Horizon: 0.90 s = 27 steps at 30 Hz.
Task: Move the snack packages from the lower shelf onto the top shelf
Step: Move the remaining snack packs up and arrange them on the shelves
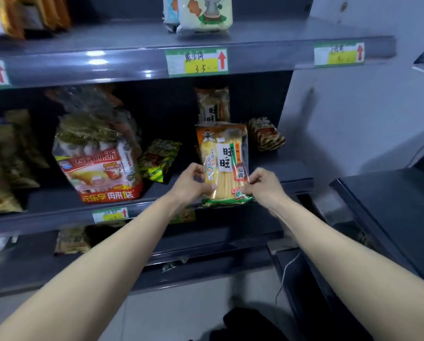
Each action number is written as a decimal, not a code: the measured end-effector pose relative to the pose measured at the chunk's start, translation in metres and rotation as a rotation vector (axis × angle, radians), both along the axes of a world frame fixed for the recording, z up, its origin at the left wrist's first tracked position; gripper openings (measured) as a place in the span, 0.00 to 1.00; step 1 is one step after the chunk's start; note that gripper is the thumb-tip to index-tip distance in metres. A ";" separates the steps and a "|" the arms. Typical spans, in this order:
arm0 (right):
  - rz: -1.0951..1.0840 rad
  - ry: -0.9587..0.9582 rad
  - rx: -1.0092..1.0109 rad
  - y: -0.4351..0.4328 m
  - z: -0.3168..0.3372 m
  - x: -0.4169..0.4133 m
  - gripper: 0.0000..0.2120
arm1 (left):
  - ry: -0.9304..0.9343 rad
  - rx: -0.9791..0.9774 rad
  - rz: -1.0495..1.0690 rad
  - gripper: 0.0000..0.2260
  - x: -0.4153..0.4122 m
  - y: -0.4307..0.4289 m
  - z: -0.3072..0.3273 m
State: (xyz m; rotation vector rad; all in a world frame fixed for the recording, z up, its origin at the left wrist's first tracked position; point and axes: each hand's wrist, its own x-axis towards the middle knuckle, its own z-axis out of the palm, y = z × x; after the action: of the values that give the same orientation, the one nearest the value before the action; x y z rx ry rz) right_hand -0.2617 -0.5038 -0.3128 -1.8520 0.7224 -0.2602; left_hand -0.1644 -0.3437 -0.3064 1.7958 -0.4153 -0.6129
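Pickup step: left hand [190, 179] and right hand [261, 184] pinch the rice-cracker pack [224, 163] — next, lift it to the top shelf [132, 40], beside the cartoon bag [204, 13].

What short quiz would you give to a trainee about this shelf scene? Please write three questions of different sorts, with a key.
1. True or false: the left hand and the right hand both hold the yellow cracker pack.
2. Choose one: the white cartoon bag stands on
A) the top shelf
B) the lower shelf
C) the floor
3. Fill in the missing word: the arrow on the price label is ___ in colour.

Key: 1 true; 2 A; 3 red.
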 end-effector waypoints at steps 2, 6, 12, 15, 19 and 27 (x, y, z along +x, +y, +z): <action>0.001 0.000 0.000 -0.009 -0.008 0.018 0.16 | 0.055 -0.038 0.057 0.12 0.010 -0.011 -0.009; 0.028 0.045 0.007 -0.025 -0.024 0.048 0.16 | 0.109 -0.057 0.166 0.11 0.032 -0.031 -0.027; 0.111 0.209 0.167 -0.050 -0.029 0.083 0.10 | 0.298 -0.057 0.224 0.11 0.062 -0.049 -0.041; 0.162 0.303 0.324 -0.059 -0.031 0.099 0.21 | 0.416 -0.049 0.150 0.08 0.071 -0.052 -0.039; 0.104 0.300 0.472 -0.055 -0.027 0.106 0.22 | 0.495 -0.081 0.174 0.08 0.070 -0.057 -0.035; 0.072 0.247 0.482 -0.048 -0.006 0.095 0.19 | 0.438 -0.106 0.136 0.16 0.057 -0.047 -0.024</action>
State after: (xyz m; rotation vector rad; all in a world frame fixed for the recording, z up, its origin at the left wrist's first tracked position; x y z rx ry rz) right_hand -0.1668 -0.5516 -0.3190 -1.4552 0.8030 0.1823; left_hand -0.1075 -0.3911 -0.3303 1.5203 -0.0256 -0.8460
